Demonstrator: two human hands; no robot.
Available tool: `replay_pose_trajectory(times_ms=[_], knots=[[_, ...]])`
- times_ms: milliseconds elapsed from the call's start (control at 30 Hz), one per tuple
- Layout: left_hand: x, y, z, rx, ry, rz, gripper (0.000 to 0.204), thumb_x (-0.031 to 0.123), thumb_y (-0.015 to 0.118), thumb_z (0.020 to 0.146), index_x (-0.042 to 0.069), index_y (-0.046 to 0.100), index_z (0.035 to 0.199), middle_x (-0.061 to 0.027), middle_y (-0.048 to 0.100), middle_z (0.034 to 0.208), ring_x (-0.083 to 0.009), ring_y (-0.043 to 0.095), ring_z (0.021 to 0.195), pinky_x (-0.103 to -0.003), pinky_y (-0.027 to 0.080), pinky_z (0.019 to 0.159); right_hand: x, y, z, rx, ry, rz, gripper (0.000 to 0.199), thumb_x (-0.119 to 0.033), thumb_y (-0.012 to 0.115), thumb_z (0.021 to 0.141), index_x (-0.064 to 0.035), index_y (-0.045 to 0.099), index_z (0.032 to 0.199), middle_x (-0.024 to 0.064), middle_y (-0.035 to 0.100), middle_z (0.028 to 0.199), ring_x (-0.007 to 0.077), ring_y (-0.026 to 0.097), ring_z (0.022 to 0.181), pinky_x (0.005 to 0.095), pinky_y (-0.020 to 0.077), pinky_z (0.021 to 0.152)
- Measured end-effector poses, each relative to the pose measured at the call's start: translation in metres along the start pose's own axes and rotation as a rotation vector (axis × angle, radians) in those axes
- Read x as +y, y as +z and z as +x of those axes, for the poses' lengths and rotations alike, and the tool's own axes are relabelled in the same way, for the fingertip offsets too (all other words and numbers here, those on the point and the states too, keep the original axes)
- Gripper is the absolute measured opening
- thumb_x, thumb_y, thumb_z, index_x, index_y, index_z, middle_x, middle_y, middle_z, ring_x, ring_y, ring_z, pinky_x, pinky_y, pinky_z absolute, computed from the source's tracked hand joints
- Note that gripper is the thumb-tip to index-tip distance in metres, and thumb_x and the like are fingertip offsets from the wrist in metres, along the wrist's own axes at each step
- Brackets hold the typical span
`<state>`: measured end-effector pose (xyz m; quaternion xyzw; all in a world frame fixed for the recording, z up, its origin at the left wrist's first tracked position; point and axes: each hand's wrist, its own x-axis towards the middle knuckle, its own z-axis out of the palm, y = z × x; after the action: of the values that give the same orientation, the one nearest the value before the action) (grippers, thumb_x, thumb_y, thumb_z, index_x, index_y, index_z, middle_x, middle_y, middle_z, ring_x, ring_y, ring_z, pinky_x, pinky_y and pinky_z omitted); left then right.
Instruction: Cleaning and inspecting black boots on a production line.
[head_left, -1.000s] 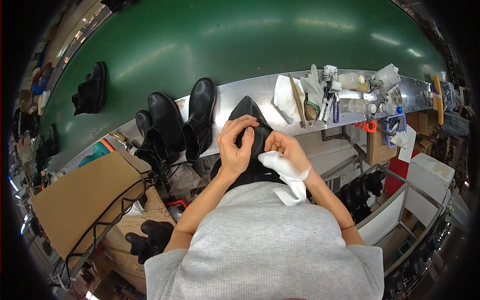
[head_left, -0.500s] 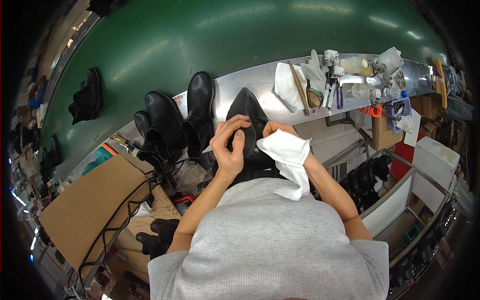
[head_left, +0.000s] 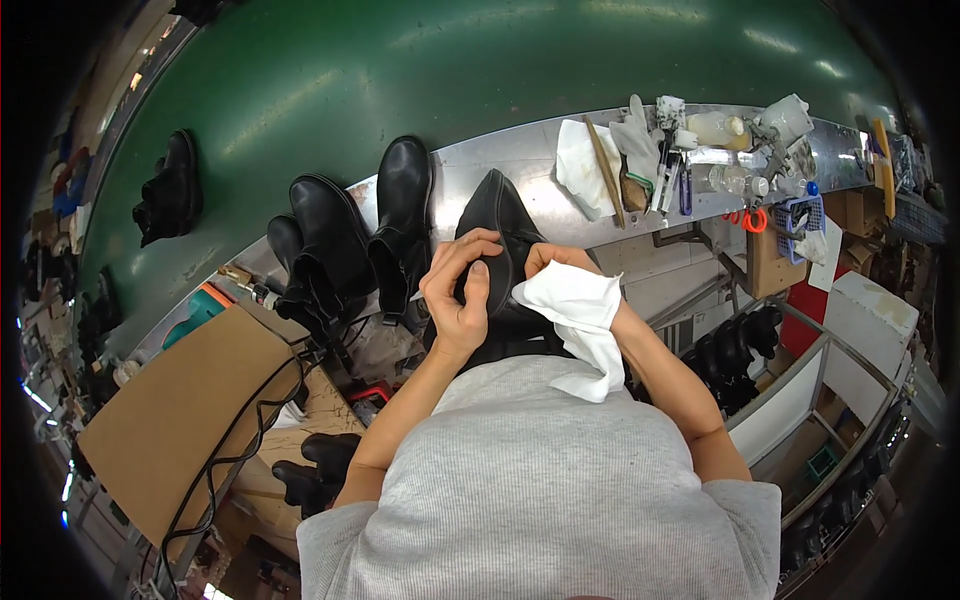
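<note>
My left hand [head_left: 462,290] grips the black boot [head_left: 498,240] held up at the bench edge [head_left: 520,160] while my right hand [head_left: 548,262] clutches the white cloth [head_left: 580,325] against it, so I judge wiping is midway, three boots [head_left: 350,245] standing beside.

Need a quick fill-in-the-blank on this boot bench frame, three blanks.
1. The left hand grips a black ____ held in front of the person.
2. The right hand holds a cloth whose colour is ____.
3. The conveyor belt behind the metal bench is ____.

Missing words: boot; white; green
</note>
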<state>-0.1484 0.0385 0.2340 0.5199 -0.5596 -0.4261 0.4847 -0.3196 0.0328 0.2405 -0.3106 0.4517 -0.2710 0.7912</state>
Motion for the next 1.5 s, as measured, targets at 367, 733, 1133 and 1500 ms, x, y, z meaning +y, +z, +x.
replay_pose_trajectory(times_ms=[367, 733, 1133, 1500], knots=[[-0.003, -0.005, -0.001, 0.007, -0.002, -0.017, 0.021, 0.009, 0.049, 0.075, -0.007, 0.06, 0.082, -0.0163, 0.064, 0.092, -0.0235, 0.057, 0.083, -0.03, 0.042, 0.078, 0.004, -0.001, 0.008, -0.026, -0.035, -0.093, 0.008, -0.01, 0.058, 0.079, -0.0048, 0.053, 0.075, -0.0047, 0.048, 0.065, 0.0017, 0.045, 0.062, 0.0182, 0.0378, 0.053], [-0.008, -0.01, -0.003, 0.002, 0.0, -0.027, 0.023, 0.012, 0.049, 0.078, -0.007, 0.06, 0.083, -0.0168, 0.064, 0.092, -0.024, 0.057, 0.084, -0.03, 0.042, 0.077, 0.017, 0.0, 0.012, 0.022, -0.135, -0.083, 0.014, -0.015, 0.057, 0.079, -0.0057, 0.051, 0.071, -0.0056, 0.046, 0.066, 0.0023, 0.043, 0.062, 0.0195, 0.0358, 0.054], [-0.003, -0.008, -0.002, -0.011, -0.01, -0.025, 0.023, 0.013, 0.05, 0.078, -0.007, 0.061, 0.084, -0.0167, 0.064, 0.092, -0.0245, 0.057, 0.084, -0.031, 0.042, 0.078, 0.022, -0.001, 0.007, 0.278, 0.088, 0.322, 0.007, -0.012, 0.062, 0.079, -0.0075, 0.056, 0.079, -0.0009, 0.054, 0.069, 0.0081, 0.053, 0.06, 0.0219, 0.0416, 0.05], [-0.002, -0.007, 0.004, -0.002, 0.016, 0.008, 0.021, 0.011, 0.051, 0.077, -0.006, 0.061, 0.083, -0.0164, 0.064, 0.092, -0.0245, 0.057, 0.082, -0.03, 0.043, 0.075, 0.005, 0.014, -0.003, 0.066, -0.013, -0.273, 0.013, -0.003, 0.065, 0.07, -0.0042, 0.051, 0.073, -0.0036, 0.048, 0.065, 0.0031, 0.043, 0.057, 0.0177, 0.0339, 0.05]])
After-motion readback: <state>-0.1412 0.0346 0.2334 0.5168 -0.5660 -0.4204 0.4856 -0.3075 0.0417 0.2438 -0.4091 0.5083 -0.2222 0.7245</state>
